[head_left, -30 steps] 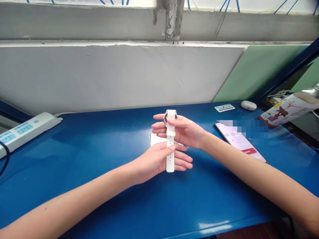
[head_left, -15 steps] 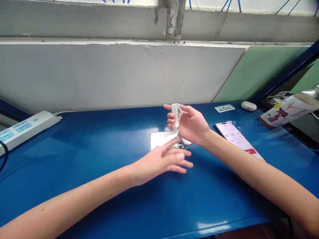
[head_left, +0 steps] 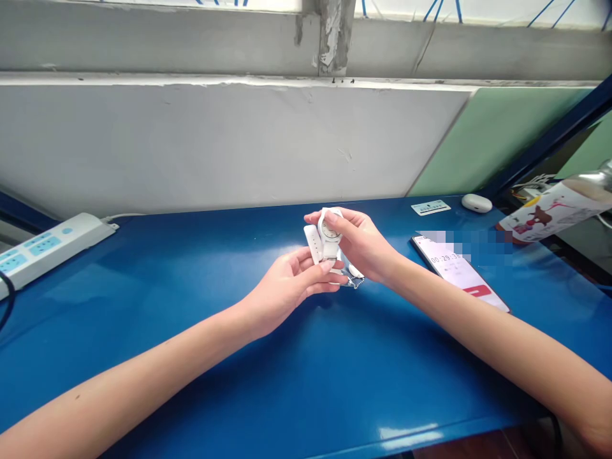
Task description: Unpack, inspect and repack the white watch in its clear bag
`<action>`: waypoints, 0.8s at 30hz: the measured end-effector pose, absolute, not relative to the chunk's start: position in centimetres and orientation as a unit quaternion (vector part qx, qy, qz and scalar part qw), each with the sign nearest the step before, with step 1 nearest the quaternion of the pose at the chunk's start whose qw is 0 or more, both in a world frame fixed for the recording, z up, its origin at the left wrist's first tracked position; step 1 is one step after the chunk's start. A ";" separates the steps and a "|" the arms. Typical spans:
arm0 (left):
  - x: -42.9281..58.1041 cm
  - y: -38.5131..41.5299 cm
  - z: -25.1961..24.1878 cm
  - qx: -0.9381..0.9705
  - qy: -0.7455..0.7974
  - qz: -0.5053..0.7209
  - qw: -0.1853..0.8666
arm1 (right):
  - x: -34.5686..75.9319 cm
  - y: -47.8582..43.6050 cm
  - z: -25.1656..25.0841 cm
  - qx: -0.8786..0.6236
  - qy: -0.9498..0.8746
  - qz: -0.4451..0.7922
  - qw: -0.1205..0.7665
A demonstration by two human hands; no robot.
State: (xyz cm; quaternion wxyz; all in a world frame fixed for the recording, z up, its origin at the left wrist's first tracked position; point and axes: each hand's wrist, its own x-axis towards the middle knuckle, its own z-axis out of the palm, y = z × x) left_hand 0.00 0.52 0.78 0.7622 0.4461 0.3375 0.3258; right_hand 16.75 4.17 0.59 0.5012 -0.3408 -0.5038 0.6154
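Observation:
A white wristwatch (head_left: 329, 228) is held above the middle of the blue table, its round face turned up toward me. My right hand (head_left: 361, 239) grips it by the face end, the thumb lying on the dial's edge. Lower down, my left hand (head_left: 296, 280) pinches the white strap between thumb and fingers. Behind and below the hands a small item with a beaded chain (head_left: 354, 280) lies on the table, mostly hidden.
A phone (head_left: 461, 274) showing a timer lies right of my hands. Beyond it are a card (head_left: 431, 208), a white earbud case (head_left: 477, 203) and a bottle (head_left: 549, 213). A power strip (head_left: 57, 248) lies at the left on the blue table (head_left: 191, 268).
The watch has turned so its face shows. My left hand, open before, has moved up and closed on the strap. My right thumb has come down onto the watch.

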 end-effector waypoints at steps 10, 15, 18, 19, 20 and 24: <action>0.2 0.1 0.3 0.445 0.332 0.300 0.776 | 16.4 3.8 0.9 -0.293 -0.468 0.697 0.457; 0.2 0.1 0.2 0.436 0.336 0.291 0.782 | 16.6 3.9 0.9 -0.292 -0.456 0.707 0.455; 0.3 0.1 0.4 0.434 0.333 0.281 0.789 | 16.7 4.0 0.9 -0.280 -0.441 0.729 0.442; 0.4 0.0 0.5 0.433 0.332 0.278 0.790 | 16.7 4.0 1.0 -0.274 -0.436 0.738 0.437; 0.4 0.0 0.5 0.432 0.331 0.276 0.792 | 16.8 4.0 1.0 -0.266 -0.432 0.746 0.432; 0.5 -0.2 0.7 0.429 0.330 0.268 0.797 | 16.8 4.1 1.2 -0.239 -0.399 0.784 0.410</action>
